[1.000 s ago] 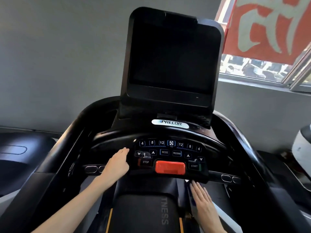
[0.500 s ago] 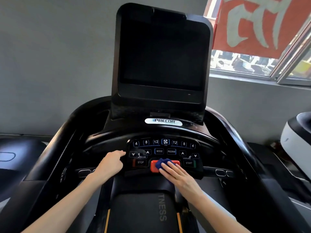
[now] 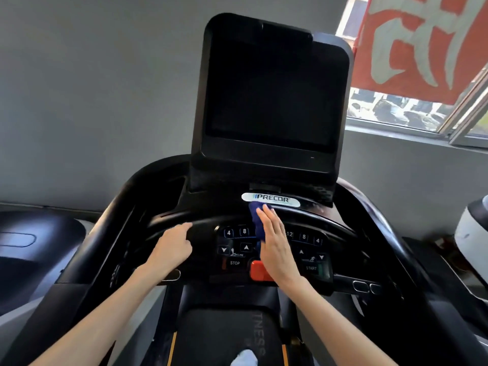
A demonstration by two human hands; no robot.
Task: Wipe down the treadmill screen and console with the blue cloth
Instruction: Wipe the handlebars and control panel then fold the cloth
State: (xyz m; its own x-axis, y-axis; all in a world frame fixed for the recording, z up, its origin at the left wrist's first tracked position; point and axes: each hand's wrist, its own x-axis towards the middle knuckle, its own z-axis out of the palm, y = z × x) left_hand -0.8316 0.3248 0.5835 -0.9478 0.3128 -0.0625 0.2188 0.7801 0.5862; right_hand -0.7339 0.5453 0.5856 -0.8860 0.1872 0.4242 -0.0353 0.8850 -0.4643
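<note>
While the right hand [image 3: 274, 249] presses the blue cloth [image 3: 255, 219] with straight fingers onto the console [image 3: 235, 262] at frame centre, just below the PRECOR badge [image 3: 270, 199], the left hand [image 3: 171, 247] rests left of it, loosely curled, holding nothing.

Blue cloth [image 3: 255, 220] — crumpled, pressed flat under the right hand [image 3: 274, 247].
Screen [image 3: 272, 93] — black, unlit, upright above both hands.
Console [image 3: 235, 243] — black keypad, beneath the right hand, beside the left hand [image 3: 171, 249].

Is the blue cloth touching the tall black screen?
No, the right hand presses the blue cloth on the black button console just under the silver Precor badge, below the black screen.
</note>
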